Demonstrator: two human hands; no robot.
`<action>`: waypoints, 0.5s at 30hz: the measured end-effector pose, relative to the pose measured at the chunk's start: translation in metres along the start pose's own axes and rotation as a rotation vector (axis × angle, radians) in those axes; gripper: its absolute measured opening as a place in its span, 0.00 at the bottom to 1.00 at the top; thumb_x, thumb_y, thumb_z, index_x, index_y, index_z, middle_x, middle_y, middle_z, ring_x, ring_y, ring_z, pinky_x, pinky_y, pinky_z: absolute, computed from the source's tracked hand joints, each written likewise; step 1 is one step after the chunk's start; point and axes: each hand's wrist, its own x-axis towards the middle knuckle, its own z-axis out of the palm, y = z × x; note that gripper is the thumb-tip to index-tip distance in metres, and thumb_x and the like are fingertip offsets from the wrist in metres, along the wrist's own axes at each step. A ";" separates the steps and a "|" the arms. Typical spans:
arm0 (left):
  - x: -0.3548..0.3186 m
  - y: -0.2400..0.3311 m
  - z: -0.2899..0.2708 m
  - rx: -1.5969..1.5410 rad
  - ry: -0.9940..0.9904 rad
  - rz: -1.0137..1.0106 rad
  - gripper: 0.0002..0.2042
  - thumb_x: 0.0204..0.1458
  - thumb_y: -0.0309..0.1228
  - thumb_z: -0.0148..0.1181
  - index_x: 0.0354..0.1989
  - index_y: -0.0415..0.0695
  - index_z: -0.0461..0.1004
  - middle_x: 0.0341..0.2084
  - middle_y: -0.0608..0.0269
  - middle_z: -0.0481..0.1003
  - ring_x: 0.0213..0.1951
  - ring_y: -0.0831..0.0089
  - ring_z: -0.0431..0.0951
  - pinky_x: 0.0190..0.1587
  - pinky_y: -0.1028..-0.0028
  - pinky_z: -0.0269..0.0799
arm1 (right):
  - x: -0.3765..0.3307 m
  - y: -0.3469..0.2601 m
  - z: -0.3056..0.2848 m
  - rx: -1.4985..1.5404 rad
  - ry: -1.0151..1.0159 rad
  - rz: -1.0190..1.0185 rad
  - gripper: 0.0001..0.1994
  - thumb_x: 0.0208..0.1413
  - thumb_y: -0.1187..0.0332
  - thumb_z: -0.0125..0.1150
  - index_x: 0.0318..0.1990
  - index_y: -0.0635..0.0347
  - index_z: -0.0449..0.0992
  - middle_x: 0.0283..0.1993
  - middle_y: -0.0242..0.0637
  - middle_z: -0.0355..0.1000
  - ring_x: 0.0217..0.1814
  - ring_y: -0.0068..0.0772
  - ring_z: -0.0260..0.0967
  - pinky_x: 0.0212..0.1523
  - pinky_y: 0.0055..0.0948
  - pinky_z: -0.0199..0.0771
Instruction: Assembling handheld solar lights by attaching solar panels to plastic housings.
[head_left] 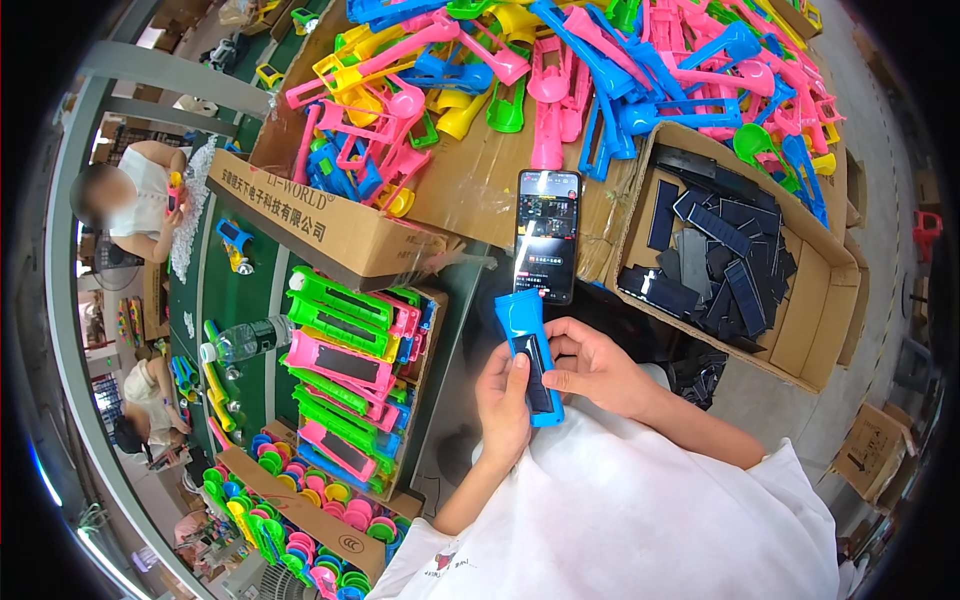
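In the head view, the left hand [503, 405] was clamped on the left side of the blue case [519, 314], thumb over the edge of the dark panel [537, 378] in its opening; the right hand [598, 368] gripped the other side, thumb against the rim, fingertips partly hidden; the case hung above the lap, its flared end by the phone [546, 235] at the near edge of the cardboard [475, 200]; whether those touched, or the panel sat flush, I could not tell; uneven thumb pressure could have tilted or cracked the panel; a slip could have knocked the phone; the loose heap [680, 80] on the cardboard might have slid if bumped.
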 end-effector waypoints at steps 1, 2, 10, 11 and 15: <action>0.001 0.000 0.001 -0.031 -0.012 -0.017 0.15 0.70 0.37 0.55 0.56 0.39 0.73 0.43 0.64 0.80 0.43 0.80 0.78 0.49 0.76 0.75 | 0.000 0.000 -0.001 -0.005 -0.002 -0.021 0.25 0.60 0.75 0.69 0.62 0.62 0.64 0.49 0.35 0.72 0.52 0.24 0.73 0.55 0.28 0.77; 0.001 0.001 0.002 -0.028 -0.018 -0.020 0.15 0.70 0.37 0.55 0.56 0.39 0.73 0.43 0.64 0.80 0.43 0.80 0.78 0.49 0.76 0.75 | 0.000 -0.001 -0.002 -0.011 -0.004 -0.042 0.25 0.60 0.76 0.69 0.62 0.62 0.64 0.48 0.35 0.73 0.52 0.24 0.73 0.55 0.28 0.76; 0.005 0.001 0.003 -0.138 -0.098 -0.073 0.19 0.71 0.41 0.54 0.60 0.39 0.72 0.48 0.64 0.78 0.48 0.78 0.77 0.52 0.74 0.75 | 0.004 0.007 -0.010 -0.104 -0.032 -0.117 0.25 0.60 0.78 0.69 0.62 0.61 0.64 0.49 0.36 0.74 0.53 0.25 0.74 0.55 0.29 0.77; 0.005 -0.001 -0.001 -0.135 -0.100 -0.071 0.19 0.71 0.41 0.54 0.60 0.39 0.72 0.48 0.64 0.78 0.48 0.78 0.77 0.52 0.74 0.75 | 0.004 0.007 -0.010 -0.118 -0.043 -0.130 0.25 0.61 0.78 0.68 0.62 0.60 0.64 0.50 0.36 0.74 0.54 0.24 0.74 0.56 0.29 0.77; 0.005 -0.007 -0.013 -0.148 -0.141 -0.073 0.20 0.71 0.41 0.53 0.61 0.39 0.71 0.50 0.62 0.77 0.51 0.76 0.76 0.55 0.72 0.74 | 0.005 0.005 -0.015 -0.153 -0.051 -0.117 0.25 0.61 0.78 0.68 0.62 0.60 0.64 0.51 0.36 0.74 0.54 0.25 0.74 0.56 0.29 0.77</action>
